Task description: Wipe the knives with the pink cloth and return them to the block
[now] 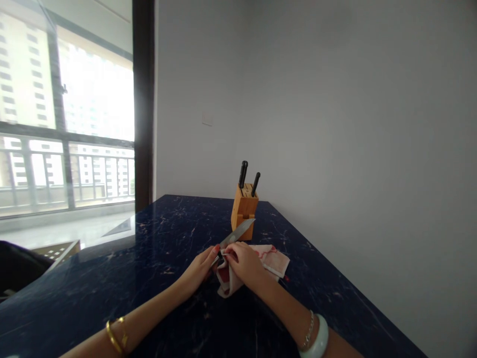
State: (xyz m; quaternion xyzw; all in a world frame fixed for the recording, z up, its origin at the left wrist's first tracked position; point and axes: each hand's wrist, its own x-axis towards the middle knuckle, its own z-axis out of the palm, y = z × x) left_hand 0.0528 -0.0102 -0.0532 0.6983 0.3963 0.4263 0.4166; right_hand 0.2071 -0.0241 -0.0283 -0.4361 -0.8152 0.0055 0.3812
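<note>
A kitchen knife (238, 232) points up and to the right, its steel blade in front of a wooden knife block (244, 211). My left hand (201, 268) pinches the knife near the base of the blade. My right hand (246, 262) is closed around a white and red cloth (270, 258) and the knife's handle, which it hides. The cloth lies partly on the dark blue marble table (167, 238) and partly hangs under my right hand. Two black knife handles (249, 178) stick out of the block's top.
A grey wall runs along the table's right edge, close behind the block. A large window with a balcony railing (67, 164) fills the left. A dark object (18, 263) sits beyond the table's left edge.
</note>
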